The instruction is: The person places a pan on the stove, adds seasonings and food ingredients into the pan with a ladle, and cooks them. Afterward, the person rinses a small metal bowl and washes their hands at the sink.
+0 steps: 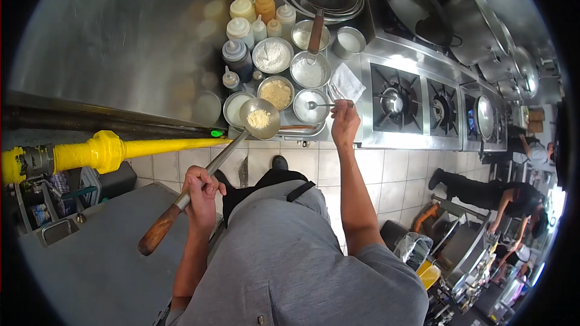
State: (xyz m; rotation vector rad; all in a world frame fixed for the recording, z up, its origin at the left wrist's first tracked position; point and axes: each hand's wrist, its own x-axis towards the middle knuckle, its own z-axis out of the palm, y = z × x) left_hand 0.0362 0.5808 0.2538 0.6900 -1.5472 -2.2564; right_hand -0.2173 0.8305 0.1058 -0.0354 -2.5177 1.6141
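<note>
My left hand (200,190) is closed around the long metal shaft of a wooden-handled ladle (226,152). The ladle's round bowl, with pale yellow powder (259,119) in it, hangs over the front of the seasoning bowls. Between the fingers of my right hand (345,124) is a small spoon (329,105), its tip over a metal bowl of white grains (310,116). Just behind the ladle stands a bowl of tan powder (277,92). Another bowl of white contents (232,111) is partly hidden by the ladle.
Squeeze bottles (240,29) and more bowls (272,54) crowd the counter behind. A folded white cloth (347,83) lies beside the gas burners (394,101). A yellow pipe (151,147) runs along the left. Other people (492,193) work at the far right.
</note>
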